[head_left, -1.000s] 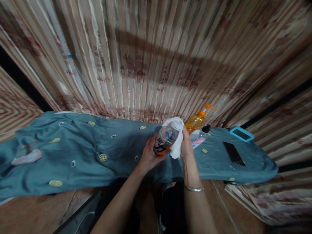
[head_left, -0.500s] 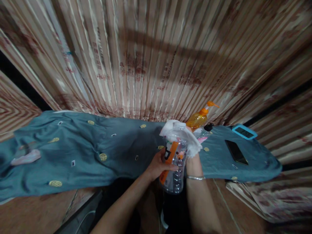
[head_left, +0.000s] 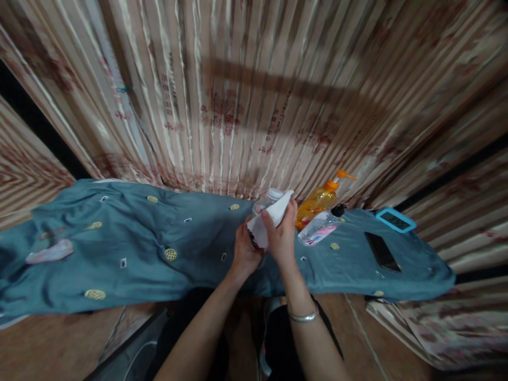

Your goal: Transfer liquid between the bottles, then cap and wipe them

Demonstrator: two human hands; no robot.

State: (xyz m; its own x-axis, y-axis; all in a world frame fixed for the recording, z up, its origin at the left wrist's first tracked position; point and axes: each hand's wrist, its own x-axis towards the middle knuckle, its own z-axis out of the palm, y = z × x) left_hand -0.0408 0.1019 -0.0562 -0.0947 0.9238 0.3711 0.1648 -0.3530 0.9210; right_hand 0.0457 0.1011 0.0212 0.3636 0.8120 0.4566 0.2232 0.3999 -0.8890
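Note:
Between my hands is a clear plastic bottle (head_left: 262, 203), its capped or necked top tilted away from me. My left hand (head_left: 245, 251) wraps round the bottle's left side. My right hand (head_left: 282, 230) presses a white cloth or tissue (head_left: 270, 219) against the near side, thumb on top of it. Much of the bottle, with its label, is hidden by the hands and the white sheet. Just right of my right hand stand an amber pump bottle (head_left: 317, 203) with an orange pump and a clear bottle (head_left: 319, 230) with a black top and pink label.
Blue-green patterned fabric (head_left: 138, 243) covers the long surface. On its right end lie a black phone (head_left: 383, 252) and a blue-framed digital clock (head_left: 396, 219). A crumpled pinkish-white item (head_left: 51, 251) rests at the left. A striped curtain (head_left: 238, 106) hangs behind.
The bottle has gone from upright near me to tilted and farther forward. My right hand has moved the white sheet from the top to the bottle's near side.

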